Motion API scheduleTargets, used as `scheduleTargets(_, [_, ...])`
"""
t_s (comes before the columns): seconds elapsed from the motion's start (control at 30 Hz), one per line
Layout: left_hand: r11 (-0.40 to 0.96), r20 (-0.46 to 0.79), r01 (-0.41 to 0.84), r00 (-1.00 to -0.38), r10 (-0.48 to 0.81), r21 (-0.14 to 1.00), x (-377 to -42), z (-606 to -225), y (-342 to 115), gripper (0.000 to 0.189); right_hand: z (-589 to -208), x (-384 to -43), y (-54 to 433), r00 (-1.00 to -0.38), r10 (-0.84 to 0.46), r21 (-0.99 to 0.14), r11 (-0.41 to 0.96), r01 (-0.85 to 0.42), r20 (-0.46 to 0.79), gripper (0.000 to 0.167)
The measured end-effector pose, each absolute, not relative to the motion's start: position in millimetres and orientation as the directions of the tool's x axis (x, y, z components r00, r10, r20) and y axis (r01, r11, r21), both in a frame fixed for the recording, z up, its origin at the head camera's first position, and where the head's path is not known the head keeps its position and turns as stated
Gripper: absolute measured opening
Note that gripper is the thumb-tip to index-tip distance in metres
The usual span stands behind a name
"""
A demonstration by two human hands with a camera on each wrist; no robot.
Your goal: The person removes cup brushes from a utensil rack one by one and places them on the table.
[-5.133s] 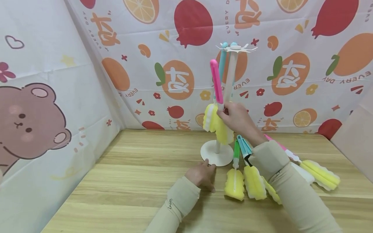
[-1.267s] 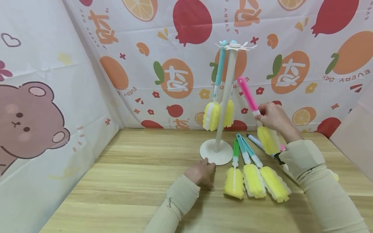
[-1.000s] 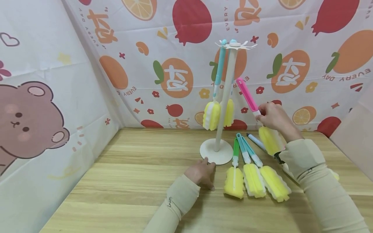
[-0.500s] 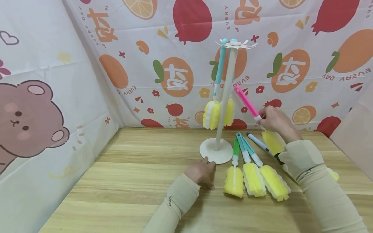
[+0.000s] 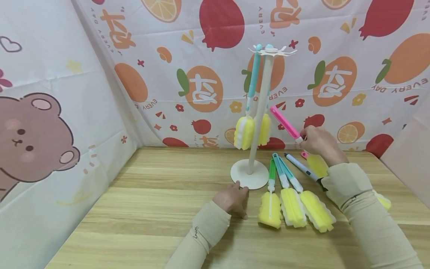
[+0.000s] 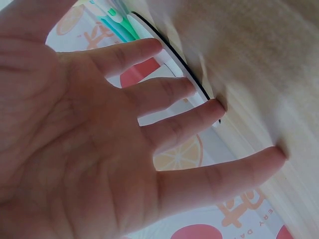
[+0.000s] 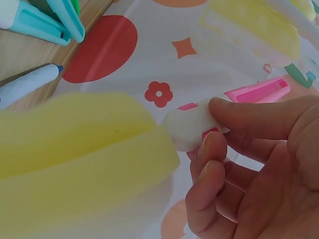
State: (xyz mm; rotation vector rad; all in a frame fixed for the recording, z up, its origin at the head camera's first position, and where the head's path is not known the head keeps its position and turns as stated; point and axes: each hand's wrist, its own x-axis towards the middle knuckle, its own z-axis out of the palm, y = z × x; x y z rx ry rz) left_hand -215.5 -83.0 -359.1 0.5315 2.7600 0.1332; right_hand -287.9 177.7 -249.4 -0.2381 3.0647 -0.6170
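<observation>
My right hand (image 5: 319, 142) pinches a pink-handled sponge cup brush (image 5: 284, 122) at its white neck, thumb against fingertips. The handle slants up to the left; its yellow sponge (image 7: 75, 164) fills the left of the right wrist view and is partly behind my hand and cuff in the head view. My left hand (image 5: 231, 200) has spread fingers, with fingertips on the table at the front edge of the white stand's round base (image 5: 243, 175). From the stand's top hooks (image 5: 271, 50) hang two blue-handled sponge brushes, one (image 5: 253, 82) left of the pole, the other mostly behind it.
A green-handled brush (image 5: 270, 209) and two teal-handled brushes (image 5: 292, 209) lie right of the base. Behind them is a pale blue stick with a dark tip (image 5: 299, 164). Another pink handle end (image 5: 304, 154) and a yellow sponge (image 5: 383, 201) show around my right arm. Printed cloth stands behind.
Five seconds ago my right hand held the pink brush at the stand; it has since moved right. Over the last second the brush has lowered, its handle tipping flatter. My left hand has stayed put.
</observation>
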Motion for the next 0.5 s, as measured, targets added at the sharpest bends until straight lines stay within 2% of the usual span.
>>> scheduleTargets(0.17, [0.927, -0.301, 0.346, -0.877, 0.375, 0.145, -215.1, -359.9, -83.0, 0.075, -251.5, -288.0, 177.6, -0.990, -0.142, -0.366, 0.920, -0.140, 0.022, 0.030])
scheduleTargets(0.5, [0.928, -0.302, 0.345, -0.878, 0.373, 0.144, -215.7, -358.6, -82.6, 0.075, -256.5, -288.3, 178.1, -0.986, -0.150, -0.255, 0.953, -0.163, 0.070, 0.024])
